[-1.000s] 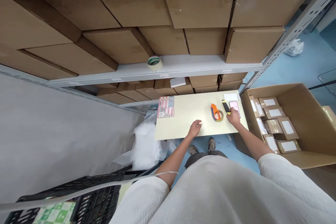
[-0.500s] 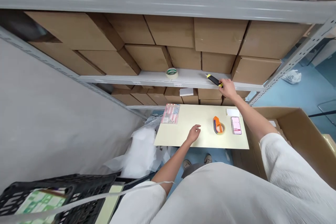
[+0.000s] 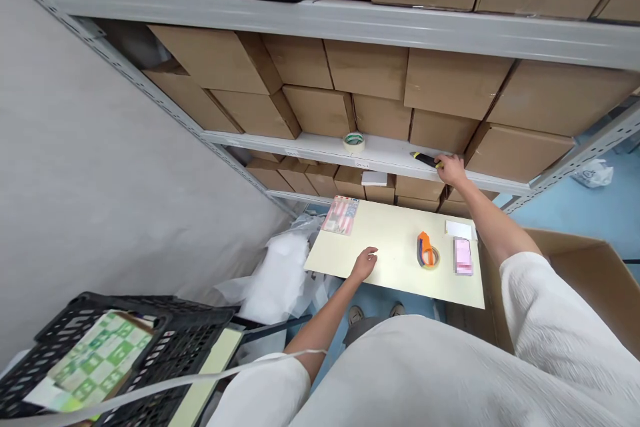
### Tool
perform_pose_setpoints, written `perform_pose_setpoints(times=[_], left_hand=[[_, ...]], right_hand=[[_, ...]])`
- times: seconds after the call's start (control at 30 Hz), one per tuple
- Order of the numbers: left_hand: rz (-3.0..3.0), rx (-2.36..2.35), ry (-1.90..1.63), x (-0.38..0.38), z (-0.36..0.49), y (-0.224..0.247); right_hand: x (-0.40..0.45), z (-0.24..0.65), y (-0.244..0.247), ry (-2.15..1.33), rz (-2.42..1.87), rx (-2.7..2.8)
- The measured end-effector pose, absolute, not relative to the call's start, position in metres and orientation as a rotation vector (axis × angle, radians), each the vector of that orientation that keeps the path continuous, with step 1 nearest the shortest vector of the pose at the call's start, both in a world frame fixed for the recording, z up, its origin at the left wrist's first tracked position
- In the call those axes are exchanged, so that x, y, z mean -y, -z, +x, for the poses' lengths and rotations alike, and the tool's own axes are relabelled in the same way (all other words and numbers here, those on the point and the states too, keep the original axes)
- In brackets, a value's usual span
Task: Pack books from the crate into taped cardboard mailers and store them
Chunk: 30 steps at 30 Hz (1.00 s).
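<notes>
My right hand [image 3: 453, 169] is closed around the end of a black and yellow utility knife [image 3: 426, 159], at the middle shelf [image 3: 383, 149]. The knife lies nearly flat over the shelf's front part, its tip pointing left; I cannot tell whether it touches the surface. A roll of masking tape [image 3: 354, 141] sits on the same shelf to the left. My left hand [image 3: 365, 263] is over the cream tabletop [image 3: 387, 233], fingers loosely bent and apart, holding nothing. To its right are an orange tape dispenser [image 3: 427, 251] and a phone [image 3: 463, 256].
A flag-patterned packet [image 3: 341, 215] lies at the table's left end, white cards [image 3: 459, 229] at its right. Cardboard boxes [image 3: 443, 83] fill the shelves. A black crate [image 3: 165, 340] stands lower left, white wrapping [image 3: 280, 273] beside it, and a large open carton [image 3: 575, 267] at right.
My view has turned left, so the shelf and table appear farther right. The utility knife in my right hand has tilted flatter and closer to the shelf. My left hand stays over the table.
</notes>
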<state>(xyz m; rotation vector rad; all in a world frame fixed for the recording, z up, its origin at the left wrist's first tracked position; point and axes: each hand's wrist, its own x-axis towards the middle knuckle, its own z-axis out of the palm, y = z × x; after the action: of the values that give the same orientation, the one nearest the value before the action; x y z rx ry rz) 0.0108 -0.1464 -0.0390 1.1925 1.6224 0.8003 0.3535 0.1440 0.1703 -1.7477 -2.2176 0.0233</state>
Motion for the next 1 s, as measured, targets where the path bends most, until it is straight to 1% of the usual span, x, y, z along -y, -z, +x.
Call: perform_pose_setpoints(times=[0.23, 0.33, 0.47, 0.6, 0.77, 0.87, 1.0], left_hand=[[1.188, -1.616, -0.772, 0.142, 0.016, 0.038], [1.191, -1.624, -0.784, 0.141, 0.014, 0.036], [1.173, -1.667, -0.839, 0.143, 0.005, 0.036], [1.143, -1.735, -0.922, 0.153, -0.011, 0.036], [1.05, -1.824, -1.064, 0.185, -0.044, 0.037], [0.981, -1.864, -1.141, 0.211, -0.07, 0.037], [0.879, -1.905, -1.249, 0.252, -0.106, 0.035]], right_hand=[[-0.123, 0.341, -0.165, 0.038, -1.614, 2.203], [-0.103, 0.321, -0.157, -0.012, -1.489, 2.244], [-0.072, 0.284, -0.128, -0.202, -1.345, 2.312], [-0.032, 0.242, -0.08, -0.434, -1.271, 2.322], [0.031, 0.181, -0.023, -0.734, -1.137, 2.29], [0.064, 0.141, -0.006, -0.859, -1.078, 2.312], [0.099, 0.088, -0.003, -0.936, -1.009, 2.344]])
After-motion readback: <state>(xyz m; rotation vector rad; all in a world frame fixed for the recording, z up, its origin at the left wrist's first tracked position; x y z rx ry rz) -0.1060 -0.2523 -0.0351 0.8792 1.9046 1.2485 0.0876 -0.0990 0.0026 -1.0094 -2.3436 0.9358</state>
